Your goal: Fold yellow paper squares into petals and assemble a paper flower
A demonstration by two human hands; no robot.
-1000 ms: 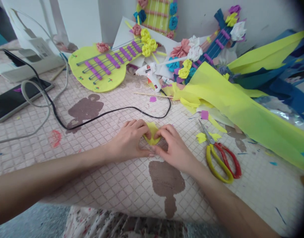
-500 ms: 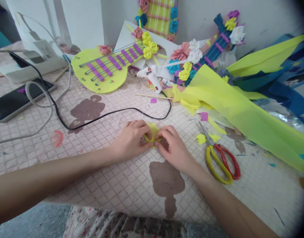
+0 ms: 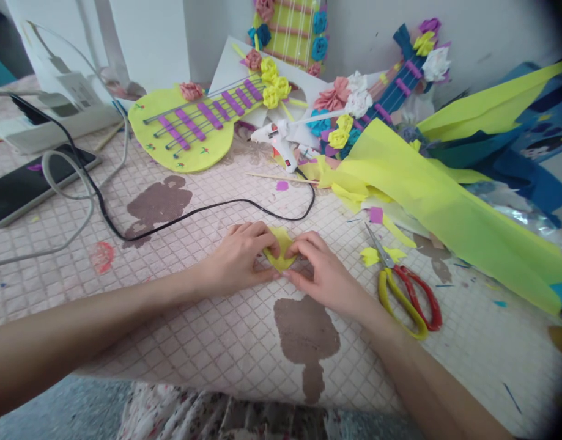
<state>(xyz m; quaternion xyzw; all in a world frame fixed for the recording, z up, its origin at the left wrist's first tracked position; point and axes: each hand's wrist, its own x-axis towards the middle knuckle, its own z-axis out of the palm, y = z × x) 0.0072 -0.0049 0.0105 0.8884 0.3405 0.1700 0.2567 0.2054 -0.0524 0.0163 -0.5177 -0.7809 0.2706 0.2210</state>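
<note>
A small piece of yellow crepe paper (image 3: 281, 247) lies between my hands at the middle of the quilted cloth (image 3: 207, 342). My left hand (image 3: 244, 255) pinches its left side with thumb and fingers. On the other side, my right hand (image 3: 318, 267) has its fingertips closed on the paper's right edge. Both thumbs meet near the lower point of the piece. Red and yellow handled scissors (image 3: 406, 290) lie to the right of my right hand, their blades over yellow paper scraps (image 3: 369, 256).
Behind my hands a white glue gun (image 3: 276, 142) rests with its black cord (image 3: 207, 211) curving leftward. A yellow paper guitar (image 3: 182, 128) and a large yellow crepe sheet (image 3: 446, 214) lie farther back. At the left are a phone (image 3: 37, 183) and a power strip (image 3: 28, 128).
The yellow paper between my hands shows flatter and more spread. My thumbs have shifted down to its lower point. The scissors and glue gun lie as before.
</note>
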